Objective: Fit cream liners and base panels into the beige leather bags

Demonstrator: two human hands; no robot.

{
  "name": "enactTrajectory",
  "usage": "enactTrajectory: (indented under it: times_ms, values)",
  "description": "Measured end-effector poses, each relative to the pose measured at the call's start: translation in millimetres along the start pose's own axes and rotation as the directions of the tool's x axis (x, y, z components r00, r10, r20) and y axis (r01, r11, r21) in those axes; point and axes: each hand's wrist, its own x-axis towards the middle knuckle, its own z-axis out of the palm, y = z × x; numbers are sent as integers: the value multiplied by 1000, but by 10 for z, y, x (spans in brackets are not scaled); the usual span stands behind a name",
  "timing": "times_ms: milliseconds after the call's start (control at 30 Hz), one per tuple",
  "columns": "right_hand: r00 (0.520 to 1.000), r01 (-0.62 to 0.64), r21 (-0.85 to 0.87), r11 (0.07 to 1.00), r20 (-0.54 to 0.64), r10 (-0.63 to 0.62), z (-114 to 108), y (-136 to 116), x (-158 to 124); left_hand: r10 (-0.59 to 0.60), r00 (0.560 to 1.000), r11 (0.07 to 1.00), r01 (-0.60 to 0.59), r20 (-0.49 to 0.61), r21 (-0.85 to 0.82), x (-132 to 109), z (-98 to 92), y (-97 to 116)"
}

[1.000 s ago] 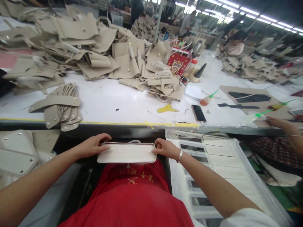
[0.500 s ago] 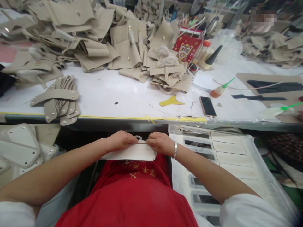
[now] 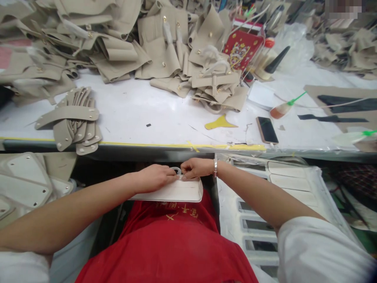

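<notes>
A folded white leather bag panel (image 3: 173, 192) rests at my lap, against the red apron. A pale loop, like a small handle (image 3: 176, 169), rises from its top edge between my hands. My left hand (image 3: 154, 177) is closed over the panel's upper left part, fingers lying along the top edge. Curled by the loop, my right hand (image 3: 196, 168) pinches at the top edge with thumb and fingertips. What exactly lies between those fingertips is hidden. The panel's right end sticks out below my right hand, uncovered.
Piles of beige leather bag parts (image 3: 118, 51) cover the bench's back. Beige straps (image 3: 76, 120) lie at its front left. A phone (image 3: 266, 130) and a glue bottle (image 3: 281, 111) are right. White panels (image 3: 28, 179) sit left of me, a slotted white rack (image 3: 246, 214) right.
My right hand has shifted from the panel's right end inward to the top edge by the loop. My left fingers now lie flatter. The view has moved slightly.
</notes>
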Motion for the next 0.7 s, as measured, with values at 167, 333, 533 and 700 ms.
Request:
enactTrajectory:
  times_ms: [167, 333, 533, 700]
  values:
    - [991, 13, 67, 998, 132, -22, -45, -6, 230, 62, 998, 986, -64, -15, -155, -145, -61, -178]
    - [973, 29, 124, 992, 224, -56, -77, -60, 486, 87, 993, 975, -101, -81, -198, -424, -47, -385]
    - [947, 37, 165, 986, 309, -88, -54, -204, 863, 78, 995, 987, -85, -59, -139, -717, 47, -543]
    - [938, 57, 161, 985, 329, -108, -2, -419, 1241, 39, 993, 994, -50, -108, -95, -1013, 147, -668]
